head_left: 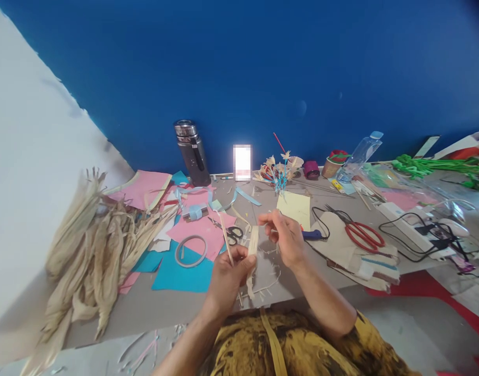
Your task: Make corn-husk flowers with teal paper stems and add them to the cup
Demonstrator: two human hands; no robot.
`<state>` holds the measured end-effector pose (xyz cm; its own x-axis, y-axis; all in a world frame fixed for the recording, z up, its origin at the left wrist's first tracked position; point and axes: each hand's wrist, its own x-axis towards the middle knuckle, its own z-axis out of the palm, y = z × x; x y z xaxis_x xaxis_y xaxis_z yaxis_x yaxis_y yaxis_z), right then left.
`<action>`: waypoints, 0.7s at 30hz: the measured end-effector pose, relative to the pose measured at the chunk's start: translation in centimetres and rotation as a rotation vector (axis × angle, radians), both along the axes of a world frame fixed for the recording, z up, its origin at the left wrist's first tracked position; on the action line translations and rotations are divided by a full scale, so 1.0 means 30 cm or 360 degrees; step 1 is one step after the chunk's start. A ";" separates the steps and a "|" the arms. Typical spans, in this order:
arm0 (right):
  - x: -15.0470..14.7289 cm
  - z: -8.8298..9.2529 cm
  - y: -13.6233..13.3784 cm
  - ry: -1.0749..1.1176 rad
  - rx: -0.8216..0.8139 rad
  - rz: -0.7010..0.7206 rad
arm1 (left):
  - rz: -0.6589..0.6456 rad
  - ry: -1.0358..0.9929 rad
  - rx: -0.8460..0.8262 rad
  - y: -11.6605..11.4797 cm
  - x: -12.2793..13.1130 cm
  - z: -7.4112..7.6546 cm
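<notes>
My left hand (229,277) is closed at the table's front edge, pinching a pale husk strip (253,240) that stands up between thumb and fingers. A thin pale stick (225,235) also passes through this hand. My right hand (286,240) is raised just to the right of the strip, its fingers bent and partly apart; I make out nothing in them. Below and between the hands, a thin fringed strand (268,287) lies on the table. Black-handled scissors (235,234) rest on pink paper (196,232) behind my left hand.
Dried husks (106,256) heap at the left. A tape roll (191,251) sits on blue paper. A dark flask (193,156), a bright phone (242,163) and husk flowers (282,169) stand behind. Rightward are a blue-handled tool (313,235), red-handled scissors (364,236) and a power strip (411,227).
</notes>
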<state>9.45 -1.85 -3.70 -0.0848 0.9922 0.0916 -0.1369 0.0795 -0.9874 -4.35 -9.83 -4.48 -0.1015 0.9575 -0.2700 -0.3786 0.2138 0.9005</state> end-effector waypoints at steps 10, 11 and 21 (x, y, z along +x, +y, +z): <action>0.019 -0.002 -0.080 -0.0340 0.0072 0.0342 | -0.0057 0.0103 0.0053 0.004 -0.004 -0.004; 0.016 0.001 -0.084 -0.0364 0.0103 0.0347 | -0.0053 0.0100 0.0062 0.004 -0.006 -0.002; 0.004 -0.020 -0.108 -0.0244 0.0125 0.0391 | 0.0044 0.0079 0.0127 0.006 -0.006 -0.013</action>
